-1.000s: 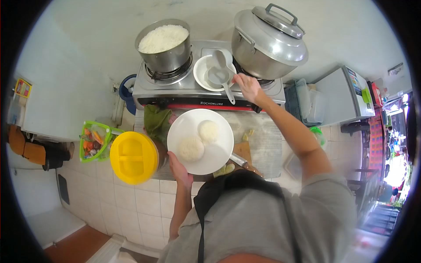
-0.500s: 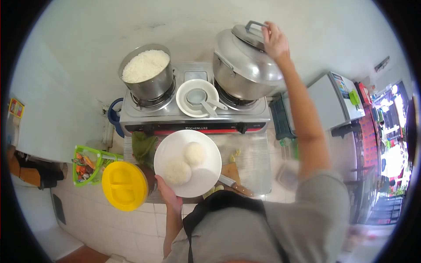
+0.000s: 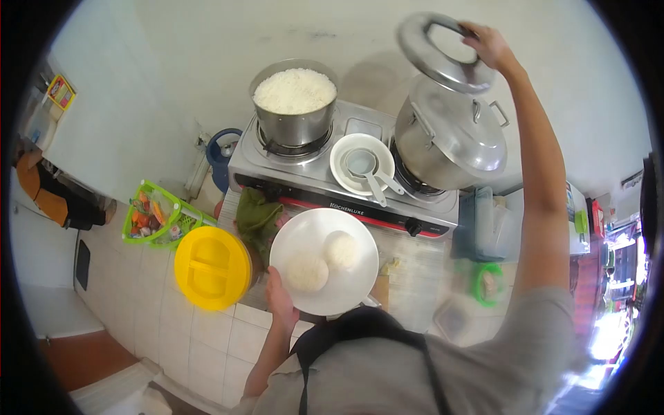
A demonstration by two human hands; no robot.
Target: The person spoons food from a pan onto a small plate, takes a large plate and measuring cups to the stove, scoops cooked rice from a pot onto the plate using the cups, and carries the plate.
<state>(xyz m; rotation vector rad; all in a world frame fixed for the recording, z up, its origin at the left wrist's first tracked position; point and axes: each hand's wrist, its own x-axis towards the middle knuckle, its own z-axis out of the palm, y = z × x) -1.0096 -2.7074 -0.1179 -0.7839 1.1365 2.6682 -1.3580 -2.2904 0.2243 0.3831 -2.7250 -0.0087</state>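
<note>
My left hand (image 3: 281, 301) grips the lower left rim of a white plate (image 3: 315, 238) bearing two rice mounds, one (image 3: 307, 272) lower left and one (image 3: 340, 250) upper right. My right hand (image 3: 488, 45) is closed on the handle of a round metal lid (image 3: 432, 59), raised and tilted above the large pot (image 3: 418, 149) on the right burner. Another metal cover (image 3: 463, 128) with a small knob still sits on that pot. Between the burners, a white bowl (image 3: 339, 153) holds measuring cups (image 3: 360, 162) with their handles over its rim.
An open pot (image 3: 293, 126) of rice stands on the stove's (image 3: 318, 181) left burner. A green cloth (image 3: 256, 218), a yellow-lidded container (image 3: 213, 268) and a green basket (image 3: 144, 235) are at left. A blue-grey bin (image 3: 477, 223) stands right of the stove.
My right hand moved from beside the bowl up to the large pot's top lid, took its handle and lifted it off. My left hand keeps hold of the plate. The view has shifted.
</note>
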